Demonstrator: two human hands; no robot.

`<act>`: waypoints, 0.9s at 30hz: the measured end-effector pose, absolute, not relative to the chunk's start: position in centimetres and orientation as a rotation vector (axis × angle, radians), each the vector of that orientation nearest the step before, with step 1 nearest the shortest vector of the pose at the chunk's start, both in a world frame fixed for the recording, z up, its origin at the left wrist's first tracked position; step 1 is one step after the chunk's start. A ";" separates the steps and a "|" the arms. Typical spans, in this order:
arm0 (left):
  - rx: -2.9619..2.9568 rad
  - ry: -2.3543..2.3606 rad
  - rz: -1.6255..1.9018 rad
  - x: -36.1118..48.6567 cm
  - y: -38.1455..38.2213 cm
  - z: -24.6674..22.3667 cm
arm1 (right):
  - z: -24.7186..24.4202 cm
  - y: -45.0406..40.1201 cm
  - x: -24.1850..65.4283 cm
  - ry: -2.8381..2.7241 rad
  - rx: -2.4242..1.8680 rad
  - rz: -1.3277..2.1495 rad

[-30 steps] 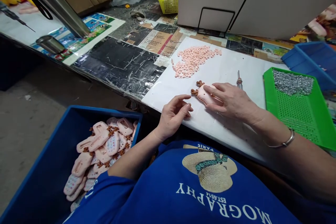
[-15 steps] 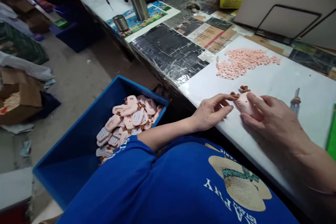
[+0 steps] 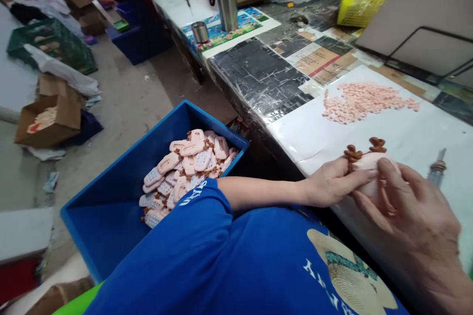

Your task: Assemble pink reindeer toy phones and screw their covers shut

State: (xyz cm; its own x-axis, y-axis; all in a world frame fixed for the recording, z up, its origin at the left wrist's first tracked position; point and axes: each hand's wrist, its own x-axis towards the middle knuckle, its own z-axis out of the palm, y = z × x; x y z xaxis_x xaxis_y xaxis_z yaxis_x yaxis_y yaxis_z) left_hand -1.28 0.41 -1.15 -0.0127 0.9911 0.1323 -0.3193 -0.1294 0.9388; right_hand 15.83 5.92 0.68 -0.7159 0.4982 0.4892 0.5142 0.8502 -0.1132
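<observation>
To the left of the grip stands a blue bin (image 3: 107, 231), partly filled with pink cases (image 3: 195, 160); beyond the grip extends a white work surface (image 3: 306, 140), bearing a heap of small pink parts (image 3: 369, 103). The right hand (image 3: 417, 211) is clamped around the held case (image 3: 370, 160), and the left hand (image 3: 328, 182) closes thumb and fingers on its left side. The held case sits between both hands, its brown antlers (image 3: 377, 145) projecting beyond the fingers.
</observation>
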 end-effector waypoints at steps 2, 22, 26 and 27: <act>1.148 1.008 1.336 -1.7 -0.5 -0.9 | 0.5 5.6 16.5 -2.442 -0.771 0.188; 1.186 0.887 1.187 -1.2 -2.6 -0.4 | 2.3 3.5 18.3 -1.609 -1.035 1.513; 0.994 0.891 1.143 -0.8 -3.1 -0.7 | 1.7 2.8 18.2 -1.617 -1.071 1.483; 1.003 0.900 1.144 -0.8 -3.2 -0.7 | 1.6 2.7 18.2 -1.614 -1.069 1.461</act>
State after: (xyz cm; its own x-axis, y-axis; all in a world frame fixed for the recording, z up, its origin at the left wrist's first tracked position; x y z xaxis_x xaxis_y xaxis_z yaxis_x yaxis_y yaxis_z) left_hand -0.76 -3.17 -0.68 0.1892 0.9801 -0.0601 -0.2890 0.1141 0.9505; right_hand 18.15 2.67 1.56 -0.4135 0.9101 -0.0291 0.1196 0.0226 -0.9926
